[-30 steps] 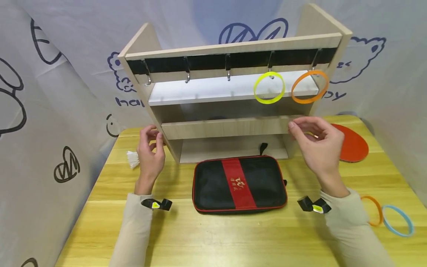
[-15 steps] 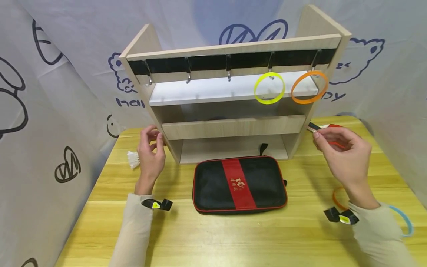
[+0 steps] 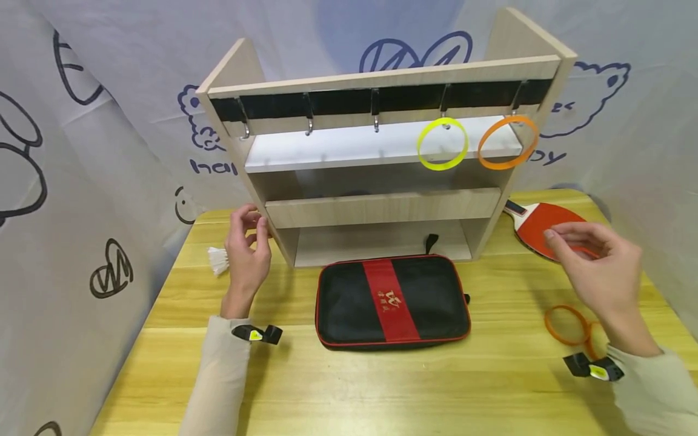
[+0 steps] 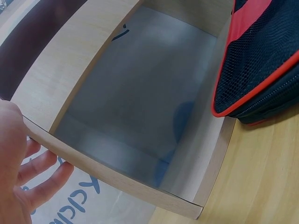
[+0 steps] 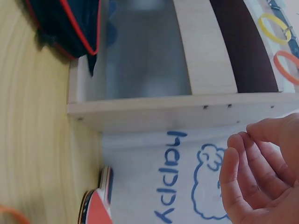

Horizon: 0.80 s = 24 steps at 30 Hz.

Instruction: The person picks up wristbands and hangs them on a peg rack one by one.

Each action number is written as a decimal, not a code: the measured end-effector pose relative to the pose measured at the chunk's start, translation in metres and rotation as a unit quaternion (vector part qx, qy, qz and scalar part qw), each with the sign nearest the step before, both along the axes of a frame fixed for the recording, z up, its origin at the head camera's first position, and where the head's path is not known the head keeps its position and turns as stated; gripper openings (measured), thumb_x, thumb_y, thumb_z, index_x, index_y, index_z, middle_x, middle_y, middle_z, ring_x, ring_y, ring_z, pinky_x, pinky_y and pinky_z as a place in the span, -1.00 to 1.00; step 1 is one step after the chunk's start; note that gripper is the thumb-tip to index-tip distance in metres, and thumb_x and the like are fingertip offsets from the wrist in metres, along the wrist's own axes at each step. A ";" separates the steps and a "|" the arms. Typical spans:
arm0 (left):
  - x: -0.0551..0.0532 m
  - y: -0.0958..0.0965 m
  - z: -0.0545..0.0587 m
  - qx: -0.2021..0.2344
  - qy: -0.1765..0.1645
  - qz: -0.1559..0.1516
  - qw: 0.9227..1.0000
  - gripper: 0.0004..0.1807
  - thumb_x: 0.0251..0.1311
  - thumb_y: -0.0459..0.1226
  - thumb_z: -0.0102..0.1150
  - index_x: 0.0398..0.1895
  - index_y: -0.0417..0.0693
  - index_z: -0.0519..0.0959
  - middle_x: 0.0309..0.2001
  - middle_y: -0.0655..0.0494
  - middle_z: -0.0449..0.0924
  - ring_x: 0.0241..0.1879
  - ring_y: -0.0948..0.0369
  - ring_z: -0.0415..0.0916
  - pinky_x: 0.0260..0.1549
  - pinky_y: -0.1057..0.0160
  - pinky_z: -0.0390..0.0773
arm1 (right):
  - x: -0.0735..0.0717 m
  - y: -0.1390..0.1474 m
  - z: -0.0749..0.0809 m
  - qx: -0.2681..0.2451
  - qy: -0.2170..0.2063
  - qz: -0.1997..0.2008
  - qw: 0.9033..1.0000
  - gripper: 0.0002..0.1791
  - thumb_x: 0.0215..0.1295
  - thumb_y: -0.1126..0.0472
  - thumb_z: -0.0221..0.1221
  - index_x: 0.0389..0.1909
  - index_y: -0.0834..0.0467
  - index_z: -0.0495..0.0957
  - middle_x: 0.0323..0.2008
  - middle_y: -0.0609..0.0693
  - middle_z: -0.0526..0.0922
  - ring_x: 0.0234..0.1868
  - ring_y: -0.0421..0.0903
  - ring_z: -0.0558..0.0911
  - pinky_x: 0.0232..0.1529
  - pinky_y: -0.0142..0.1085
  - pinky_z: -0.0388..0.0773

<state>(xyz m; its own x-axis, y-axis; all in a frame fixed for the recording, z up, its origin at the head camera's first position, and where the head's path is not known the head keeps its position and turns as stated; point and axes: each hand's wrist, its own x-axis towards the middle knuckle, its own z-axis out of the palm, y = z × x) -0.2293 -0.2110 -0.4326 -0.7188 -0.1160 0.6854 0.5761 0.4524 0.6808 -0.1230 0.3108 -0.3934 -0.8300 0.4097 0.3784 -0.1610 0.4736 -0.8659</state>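
Note:
A pale wooden shelf rack stands on the table, with several metal hooks along its black upper strip. My left hand holds its left side panel, thumb at the front edge and bent fingers along the outer face. My right hand is in the air to the right of the rack, holding nothing, fingers loosely curled and thumb near the index fingertip. In the head view it overlaps a red table tennis bat. A yellow ring and an orange ring hang from the two rightmost hooks.
A black and red zipped case lies before the rack. Orange rings lie on the table near my right wrist. A white shuttlecock sits left of my left hand. Drawn-on white cloth encloses the table's back and sides.
My right hand has moved away from the rack's right side, outward and toward me, uncovering the bat and orange rings. The left hand and the rack have stayed put.

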 end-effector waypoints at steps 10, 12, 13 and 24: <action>-0.001 0.001 0.000 0.003 -0.002 0.000 1.000 -0.69 0.57 -0.49 0.09 0.28 -0.42 0.47 -0.08 -0.34 0.60 -0.14 0.14 0.58 -0.23 0.64 0.64 | 0.004 0.024 -0.019 0.086 -0.055 -0.002 0.995 -0.78 0.40 0.20 0.47 -0.06 0.25 0.77 -0.41 -0.72 0.64 -0.37 -0.65 0.61 -0.27 -0.80 0.49; -0.001 0.001 0.000 0.004 -0.001 0.000 1.000 -0.70 0.57 -0.49 0.09 0.28 -0.42 0.47 -0.08 -0.34 0.60 -0.14 0.15 0.58 -0.23 0.63 0.65 | 0.004 0.028 -0.021 0.111 -0.066 0.004 0.992 -0.77 0.43 0.19 0.44 -0.05 0.27 0.76 -0.42 -0.75 0.60 -0.40 -0.66 0.58 -0.31 -0.79 0.48; -0.001 0.001 0.001 0.004 -0.001 0.000 1.000 -0.70 0.57 -0.49 0.10 0.28 -0.41 0.47 -0.09 -0.34 0.60 -0.14 0.16 0.58 -0.24 0.62 0.66 | 0.004 0.030 -0.023 0.122 -0.076 0.009 0.990 -0.76 0.45 0.18 0.42 -0.04 0.27 0.75 -0.43 -0.77 0.58 -0.40 -0.67 0.57 -0.32 -0.79 0.48; -0.001 -0.003 -0.001 0.001 0.002 -0.011 1.000 -0.72 0.59 -0.47 0.09 0.25 -0.44 0.47 -0.12 -0.36 0.60 -0.17 0.03 0.63 -0.23 0.61 0.68 | 0.016 0.050 -0.043 0.194 -0.134 0.056 0.970 -0.84 0.46 0.30 0.38 -0.05 0.28 0.76 -0.43 -0.74 0.54 -0.40 -0.77 0.51 -0.43 -0.71 0.53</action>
